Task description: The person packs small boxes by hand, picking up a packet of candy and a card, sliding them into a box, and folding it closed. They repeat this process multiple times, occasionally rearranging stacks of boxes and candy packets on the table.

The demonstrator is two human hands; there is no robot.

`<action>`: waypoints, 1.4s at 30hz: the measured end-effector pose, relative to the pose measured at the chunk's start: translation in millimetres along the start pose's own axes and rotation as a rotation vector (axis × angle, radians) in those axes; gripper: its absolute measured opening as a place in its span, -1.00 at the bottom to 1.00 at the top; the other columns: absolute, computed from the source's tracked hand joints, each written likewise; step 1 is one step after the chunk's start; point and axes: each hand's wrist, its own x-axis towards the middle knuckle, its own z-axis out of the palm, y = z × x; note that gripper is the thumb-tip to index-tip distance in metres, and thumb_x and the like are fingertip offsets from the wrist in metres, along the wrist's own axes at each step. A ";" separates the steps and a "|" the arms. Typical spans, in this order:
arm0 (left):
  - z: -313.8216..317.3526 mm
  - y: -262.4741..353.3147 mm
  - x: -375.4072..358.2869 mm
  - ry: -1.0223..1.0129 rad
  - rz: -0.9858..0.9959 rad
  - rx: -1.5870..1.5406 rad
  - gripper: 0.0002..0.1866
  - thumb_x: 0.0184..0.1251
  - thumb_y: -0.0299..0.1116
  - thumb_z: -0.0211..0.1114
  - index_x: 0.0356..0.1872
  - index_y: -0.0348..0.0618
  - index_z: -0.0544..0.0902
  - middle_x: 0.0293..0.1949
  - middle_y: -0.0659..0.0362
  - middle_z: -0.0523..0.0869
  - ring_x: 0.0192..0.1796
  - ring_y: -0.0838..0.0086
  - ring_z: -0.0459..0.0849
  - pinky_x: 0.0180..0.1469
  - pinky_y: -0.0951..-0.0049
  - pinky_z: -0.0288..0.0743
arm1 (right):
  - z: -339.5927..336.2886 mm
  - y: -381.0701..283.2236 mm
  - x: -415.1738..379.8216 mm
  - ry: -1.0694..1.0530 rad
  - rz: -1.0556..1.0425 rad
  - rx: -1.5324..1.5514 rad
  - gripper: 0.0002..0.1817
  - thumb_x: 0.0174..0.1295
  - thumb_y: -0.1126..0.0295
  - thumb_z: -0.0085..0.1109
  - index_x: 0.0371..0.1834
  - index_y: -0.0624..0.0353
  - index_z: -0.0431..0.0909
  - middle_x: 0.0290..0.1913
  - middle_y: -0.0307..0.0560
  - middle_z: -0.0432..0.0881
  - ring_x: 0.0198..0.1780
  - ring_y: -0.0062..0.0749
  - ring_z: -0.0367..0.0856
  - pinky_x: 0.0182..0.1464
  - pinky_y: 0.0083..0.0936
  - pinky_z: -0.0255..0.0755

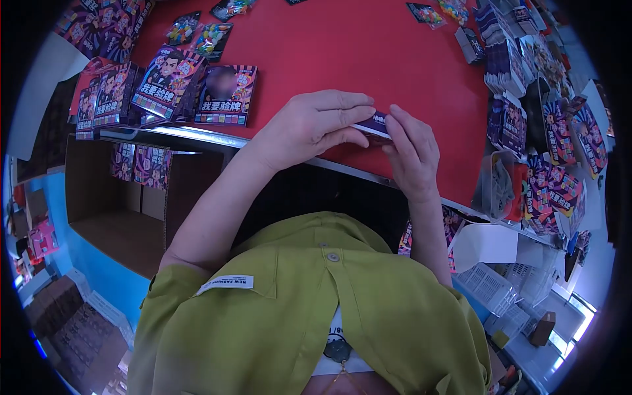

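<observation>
Over the front part of the red tabletop, a small dark purple printed box [375, 124] sits between my two hands, with one narrow side facing up. My left hand [319, 124] grips its left end, fingers along the far side and thumb on the near side. At the other end, my right hand [413, 141] closes its fingers on the box. Much of the box is hidden by the fingers. To the left of my left hand stand several colourful printed card boxes [227, 95] in a group by the table edge.
Small bags of coloured candy-like pieces [212, 39] lie at the back left. Stacks of folded printed cartons [503, 66] line the right side, near a clear plastic bin [495, 184]. Below the table's left edge is an open cardboard carton [118, 237].
</observation>
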 end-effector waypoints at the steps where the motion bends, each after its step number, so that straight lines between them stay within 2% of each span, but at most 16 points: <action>1: -0.9 2.0 0.4 -0.011 -0.029 -0.027 -0.72 0.06 -0.50 0.39 -0.13 -0.22 0.68 -0.12 0.03 0.70 -0.05 0.29 0.69 -0.06 0.44 0.61 | 1.6 -2.6 1.0 0.001 0.001 0.002 -0.72 0.13 0.52 0.22 -0.05 0.19 0.59 -0.05 -0.03 0.59 -0.06 -0.26 0.58 -0.01 -0.38 0.43; 3: -1.0 5.0 1.9 0.000 -0.098 -0.092 -0.74 0.06 -0.50 0.40 -0.16 -0.22 0.69 -0.16 0.04 0.71 -0.08 0.31 0.70 -0.07 0.45 0.62 | 1.1 -8.2 2.3 0.054 0.207 0.268 -0.72 0.11 0.49 0.26 -0.07 0.17 0.60 -0.11 -0.11 0.62 -0.10 -0.36 0.58 0.00 -0.43 0.37; 11: -3.5 9.8 10.1 -0.026 -0.314 -0.240 -0.85 0.07 -0.50 0.39 -0.29 -0.23 0.71 -0.30 0.08 0.74 -0.20 0.39 0.73 -0.12 0.50 0.62 | -10.8 -7.8 6.5 -0.044 0.368 0.368 -0.78 0.10 0.46 0.28 -0.15 0.11 0.67 -0.14 -0.20 0.63 -0.13 -0.45 0.54 0.03 -0.52 0.19; 14: -1.9 5.6 4.3 -0.015 -0.227 -0.257 -0.80 0.08 -0.51 0.38 -0.22 -0.22 0.70 -0.22 0.08 0.73 -0.13 0.34 0.71 -0.09 0.47 0.61 | -10.7 -7.3 6.6 -0.040 0.289 0.267 -0.77 0.10 0.44 0.29 -0.13 0.07 0.67 -0.11 -0.22 0.62 -0.11 -0.44 0.53 0.02 -0.51 0.18; 16: 0.9 2.5 -0.1 0.062 0.125 0.158 -0.78 0.05 -0.42 0.41 -0.24 -0.21 0.69 -0.24 0.13 0.72 -0.15 0.33 0.69 -0.20 0.54 0.59 | -12.3 -9.5 5.2 -0.038 0.231 0.153 -0.75 0.10 0.43 0.29 -0.12 0.05 0.67 -0.09 -0.24 0.62 -0.11 -0.43 0.52 0.02 -0.50 0.18; 19: -4.6 -4.3 -8.3 -0.080 0.197 0.301 -0.62 0.15 -0.37 0.36 0.02 -0.20 0.59 0.05 0.09 0.62 0.10 0.16 0.59 0.07 0.34 0.52 | -13.6 -10.6 3.7 -0.093 0.125 -0.055 -0.74 0.10 0.43 0.28 -0.10 0.02 0.67 -0.06 -0.25 0.61 -0.13 -0.41 0.51 -0.02 -0.49 0.20; 22: -5.8 12.7 -3.3 0.059 0.072 0.341 -0.53 0.10 -0.22 0.40 -0.02 -0.29 0.55 -0.01 0.01 0.61 0.03 0.16 0.61 -0.01 0.39 0.51 | -8.1 -0.1 1.5 -0.052 0.084 0.021 -0.71 0.11 0.49 0.27 -0.06 0.05 0.65 -0.04 -0.17 0.61 -0.10 -0.33 0.53 -0.02 -0.45 0.30; 23: -3.8 21.2 -4.7 0.072 0.089 0.360 -0.53 0.10 -0.22 0.40 -0.02 -0.29 0.55 -0.01 0.01 0.61 0.03 0.16 0.61 -0.01 0.39 0.51 | -8.0 1.1 0.9 0.025 0.218 0.196 -0.71 0.10 0.55 0.25 -0.08 0.10 0.65 -0.04 -0.13 0.61 -0.06 -0.28 0.54 0.00 -0.42 0.35; 25: 5.0 33.8 -11.8 0.329 -0.606 0.025 -0.44 0.15 -0.13 0.37 0.05 -0.32 0.47 0.02 -0.09 0.56 0.06 0.12 0.57 0.08 0.23 0.43 | -7.3 3.6 11.0 0.108 0.320 0.386 -0.71 0.09 0.61 0.23 -0.09 0.14 0.64 -0.04 -0.08 0.61 -0.02 -0.22 0.55 0.02 -0.39 0.41; 26: 8.6 33.4 -7.7 0.328 -0.817 -0.378 -0.45 0.22 -0.06 0.32 0.04 -0.32 0.46 -0.03 -0.11 0.57 0.06 0.12 0.57 0.07 0.11 0.43 | -8.8 4.2 16.5 0.119 0.302 0.384 -0.70 0.08 0.64 0.22 -0.08 0.18 0.61 -0.04 -0.05 0.61 0.02 -0.18 0.55 0.06 -0.36 0.42; 27: 5.2 27.8 -2.1 0.342 -0.803 -0.368 -0.45 0.22 -0.06 0.32 0.04 -0.32 0.46 -0.03 -0.11 0.57 0.06 0.12 0.57 0.07 0.11 0.43 | -9.4 4.6 22.5 0.127 0.286 0.381 -0.68 0.07 0.66 0.21 -0.07 0.22 0.59 -0.03 -0.02 0.61 0.05 -0.14 0.55 0.10 -0.33 0.43; 29: -3.4 16.0 8.3 0.214 -1.047 -2.008 -0.46 0.26 -0.03 0.27 0.03 -0.29 0.45 -0.04 -0.03 0.59 0.07 0.13 0.58 0.09 0.06 0.45 | -2.2 -3.3 36.6 0.037 0.217 0.424 -0.65 0.05 0.67 0.22 -0.04 0.23 0.55 -0.03 -0.02 0.61 0.07 -0.15 0.54 0.11 -0.32 0.42; 30: -6.9 13.8 16.0 0.301 -0.984 -2.057 -0.52 0.27 -0.09 0.26 0.04 -0.23 0.43 -0.06 0.01 0.60 0.04 0.16 0.61 0.09 0.08 0.50 | 2.6 -4.7 43.2 -0.054 0.167 0.459 -0.61 0.04 0.67 0.23 -0.01 0.24 0.52 -0.04 -0.03 0.61 0.10 -0.16 0.53 0.13 -0.31 0.42; 32: -11.0 1.7 21.1 0.460 -0.994 -1.917 -0.56 0.27 -0.16 0.26 0.05 -0.22 0.43 -0.06 0.03 0.60 0.04 0.20 0.61 0.10 0.10 0.50 | 12.6 8.0 58.6 -0.169 0.088 0.480 -0.57 0.08 0.58 0.25 0.07 0.24 0.46 0.02 -0.01 0.58 0.12 -0.16 0.51 0.14 -0.31 0.39; 36: -7.1 -32.7 40.9 0.874 -0.799 -1.499 -0.64 0.23 -0.53 0.20 0.06 -0.19 0.41 -0.10 0.12 0.60 -0.02 0.34 0.63 0.06 0.24 0.55 | 68.4 63.6 118.7 -0.123 0.439 0.588 -0.61 0.28 0.39 0.08 0.14 0.31 0.41 0.15 0.01 0.48 0.19 -0.32 0.44 0.22 -0.43 0.29; 42: -20.2 -96.3 87.9 1.124 -0.745 -1.251 -0.76 0.26 -0.54 0.15 -0.05 -0.24 0.47 -0.16 0.13 0.63 -0.10 0.36 0.66 0.00 0.32 0.57 | 180.7 151.7 210.6 -0.303 0.530 -0.078 -0.54 0.26 0.12 0.08 0.04 0.28 0.48 0.04 0.16 0.52 0.08 -0.03 0.51 0.07 -0.12 0.38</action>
